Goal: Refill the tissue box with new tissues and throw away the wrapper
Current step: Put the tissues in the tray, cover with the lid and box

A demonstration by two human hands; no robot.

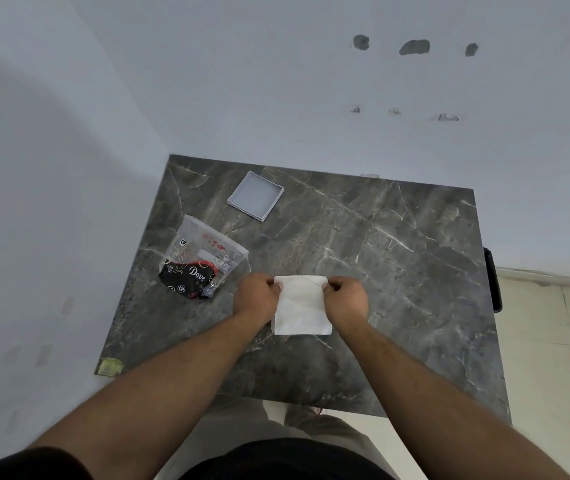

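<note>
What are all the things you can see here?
Tissues: one stack, white, near the table's front middle, held at its far corners.
Wrapper: one, clear with black and red print, left of the tissues.
Tray: one, pale grey, square, shallow, at the far side of the table.
Table: one, dark grey marble pattern, against white walls.
Left hand: pinching the tissues' left corner.
Right hand: pinching the right corner.

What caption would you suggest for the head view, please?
Both hands, left and right, hold white tissues above a marble table, emptied wrapper alongside.
</note>
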